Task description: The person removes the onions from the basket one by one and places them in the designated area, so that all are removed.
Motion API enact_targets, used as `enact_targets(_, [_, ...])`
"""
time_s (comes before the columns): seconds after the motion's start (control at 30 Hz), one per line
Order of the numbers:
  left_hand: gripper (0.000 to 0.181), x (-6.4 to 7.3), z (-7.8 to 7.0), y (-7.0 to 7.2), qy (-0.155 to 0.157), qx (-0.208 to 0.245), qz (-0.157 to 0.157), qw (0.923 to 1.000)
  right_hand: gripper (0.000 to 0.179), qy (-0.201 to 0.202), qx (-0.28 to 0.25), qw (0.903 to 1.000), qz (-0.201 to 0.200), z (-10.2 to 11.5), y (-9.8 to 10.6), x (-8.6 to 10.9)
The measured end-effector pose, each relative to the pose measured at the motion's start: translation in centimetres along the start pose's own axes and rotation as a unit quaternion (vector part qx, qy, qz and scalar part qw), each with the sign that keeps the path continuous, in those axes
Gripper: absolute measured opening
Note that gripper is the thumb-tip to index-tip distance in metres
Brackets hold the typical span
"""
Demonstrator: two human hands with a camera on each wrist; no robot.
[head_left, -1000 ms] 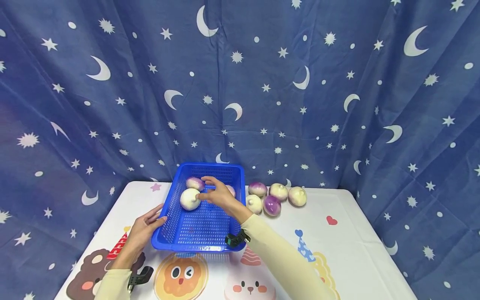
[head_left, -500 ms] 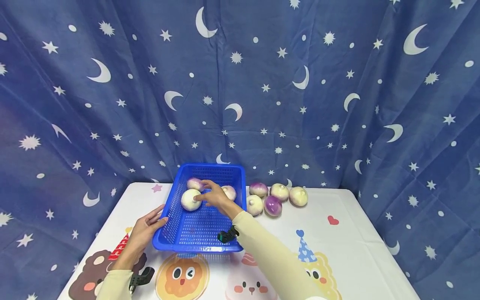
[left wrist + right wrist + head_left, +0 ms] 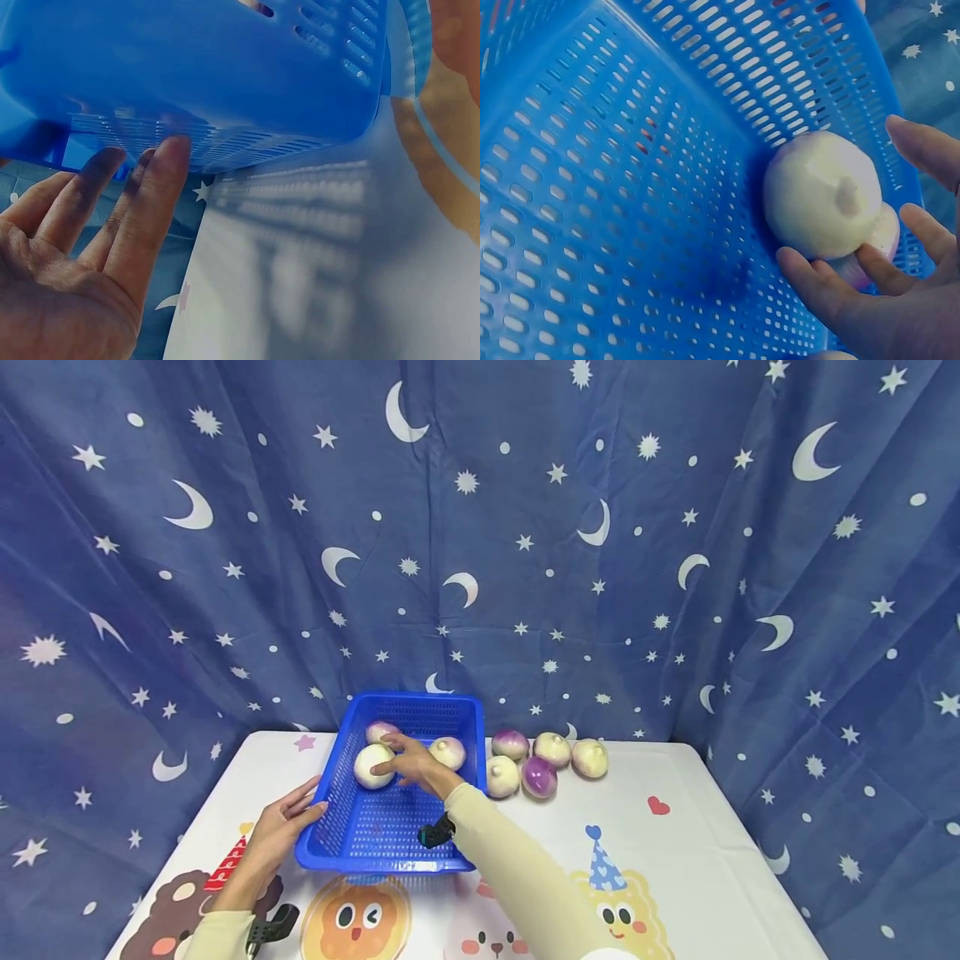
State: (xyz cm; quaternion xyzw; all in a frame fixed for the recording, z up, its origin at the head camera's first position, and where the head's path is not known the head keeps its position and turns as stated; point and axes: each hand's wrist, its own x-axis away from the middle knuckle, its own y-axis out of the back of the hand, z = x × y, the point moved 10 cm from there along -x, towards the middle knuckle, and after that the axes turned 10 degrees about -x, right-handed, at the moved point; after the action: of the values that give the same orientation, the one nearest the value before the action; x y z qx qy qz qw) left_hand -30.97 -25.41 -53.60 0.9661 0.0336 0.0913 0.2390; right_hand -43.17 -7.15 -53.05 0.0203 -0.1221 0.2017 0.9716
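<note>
A blue perforated basket (image 3: 405, 867) stands at the left of the table. My left hand (image 3: 277, 835) rests along its left outer wall; in the left wrist view its straight fingers (image 3: 154, 202) touch or nearly touch that wall, and the thumb is out of sight. Inside the basket, my right hand (image 3: 416, 764) is spread beside a whitish turnip (image 3: 372, 766) lying by the left wall. In the right wrist view some fingertips meet the lower edge of that turnip (image 3: 821, 191), while the upper digits stand off it. Behind it sits a purple-topped turnip (image 3: 381, 732), partly hidden; another turnip (image 3: 447, 752) lies to the right.
Just right of the basket, several loose purple and cream turnips (image 3: 539, 777) sit clustered on the table. A white cloth with cartoon prints (image 3: 697, 852) covers the tabletop. Behind it hangs a blue curtain (image 3: 525, 585) with moons and stars.
My right hand and forearm have shifted slightly left and toward me, uncovering the turnip at the basket's right. The whitish turnip stays in place in the basket. My left hand keeps its place.
</note>
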Motion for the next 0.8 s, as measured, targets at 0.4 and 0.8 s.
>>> enact_targets(0.4, [0.066,0.0,0.2,-0.1,0.009,-0.003,0.0,1.0,0.064,0.0,0.05,0.9985,-0.02,-0.8,-0.8,0.0])
enact_targets(0.8, [0.067,0.0,-0.1,0.1,0.001,-0.004,-0.004,1.0,0.07,0.007,0.097,0.9953,-0.001,-1.4,-1.9,-0.3])
